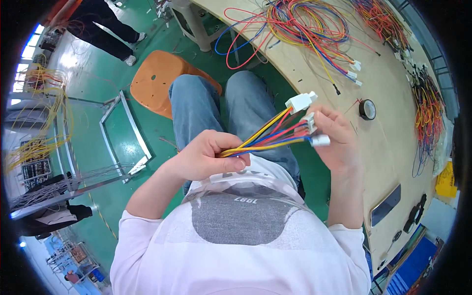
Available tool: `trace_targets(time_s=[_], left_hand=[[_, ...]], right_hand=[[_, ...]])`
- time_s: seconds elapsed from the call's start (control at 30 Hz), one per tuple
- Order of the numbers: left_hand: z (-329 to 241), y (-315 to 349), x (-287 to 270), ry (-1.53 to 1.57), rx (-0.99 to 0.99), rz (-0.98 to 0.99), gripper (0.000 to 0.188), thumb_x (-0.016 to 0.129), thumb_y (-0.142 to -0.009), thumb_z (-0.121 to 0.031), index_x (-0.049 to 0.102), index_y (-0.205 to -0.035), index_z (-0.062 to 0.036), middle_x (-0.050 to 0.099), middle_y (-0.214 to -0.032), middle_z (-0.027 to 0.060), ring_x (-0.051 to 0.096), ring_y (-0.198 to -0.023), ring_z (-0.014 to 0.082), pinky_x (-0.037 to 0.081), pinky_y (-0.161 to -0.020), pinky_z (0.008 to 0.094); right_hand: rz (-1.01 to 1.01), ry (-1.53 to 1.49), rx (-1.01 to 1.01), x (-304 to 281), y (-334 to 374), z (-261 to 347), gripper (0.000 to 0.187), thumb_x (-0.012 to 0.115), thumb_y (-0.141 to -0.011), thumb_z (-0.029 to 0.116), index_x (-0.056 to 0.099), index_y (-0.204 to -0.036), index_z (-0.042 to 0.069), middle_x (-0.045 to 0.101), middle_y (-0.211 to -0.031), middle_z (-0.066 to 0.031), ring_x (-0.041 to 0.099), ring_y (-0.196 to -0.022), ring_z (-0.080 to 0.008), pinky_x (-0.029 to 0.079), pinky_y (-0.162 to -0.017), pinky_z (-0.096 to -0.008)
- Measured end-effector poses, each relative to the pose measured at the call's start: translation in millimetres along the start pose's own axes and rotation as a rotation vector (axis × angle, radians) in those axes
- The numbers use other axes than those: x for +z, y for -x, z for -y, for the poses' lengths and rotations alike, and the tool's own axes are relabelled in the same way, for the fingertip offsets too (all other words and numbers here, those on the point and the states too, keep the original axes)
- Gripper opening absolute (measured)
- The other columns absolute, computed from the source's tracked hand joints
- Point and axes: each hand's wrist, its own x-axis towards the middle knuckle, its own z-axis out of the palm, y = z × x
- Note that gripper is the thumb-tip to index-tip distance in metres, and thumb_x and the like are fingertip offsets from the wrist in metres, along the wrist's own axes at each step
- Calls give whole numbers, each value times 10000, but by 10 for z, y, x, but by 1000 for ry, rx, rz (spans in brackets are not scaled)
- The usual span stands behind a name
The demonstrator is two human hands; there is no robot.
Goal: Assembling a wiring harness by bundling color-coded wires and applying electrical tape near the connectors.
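Observation:
Above my lap, my left hand [219, 155] is closed around a bundle of red, yellow and blue wires [268, 140]. Several white plastic connectors [300, 102] cap the wire ends on the right side of the bundle. My right hand [334, 132] has its thumb and fingers pinched on a white connector [309, 124] in the middle of that group. Another white connector [320, 141] sits just below the pinch, close to the palm. Part of the middle connector is hidden behind my thumb and fingers.
A wooden table [388, 162] curves along my right, bearing a coil of coloured wires [307, 24], black tape [367, 109], a phone [386, 205] and wire bundles [427, 98]. An orange stool [160, 78] and metal frame [123, 137] stand left. Another person [101, 22] stands far left.

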Motion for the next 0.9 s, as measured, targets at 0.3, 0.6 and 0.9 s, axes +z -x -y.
trace_targets(time_s=[0.3,0.6,0.9], left_hand=[[225,-157,37,554,-57,-187,223,502,-834,-172,514,-1000,-23,298,-512,-80,229,-419,12,159,-389,185],[237,-295,-196,663,-96,-76,249,465,-858,-221,490,-1023,-36,286,-506,-75,227,-410,23,162,-388,189],[366,-249,-433,-354,146,-349,233,628,-628,-173,519,-721,11,511,-621,72,478,-612,147,385,-555,306]], right_hand=[[-167,-239,-83,37,47,-327,108,476,-832,93,494,-898,10,560,-781,-72,540,-658,-138,436,-601,-242],[-219,82,-68,100,-250,-349,98,547,-757,24,546,-854,9,536,-739,0,494,-636,-81,397,-578,-210],[16,832,-344,165,-677,-599,178,538,-765,56,540,-931,-7,574,-830,-85,542,-822,-169,425,-754,-270]])
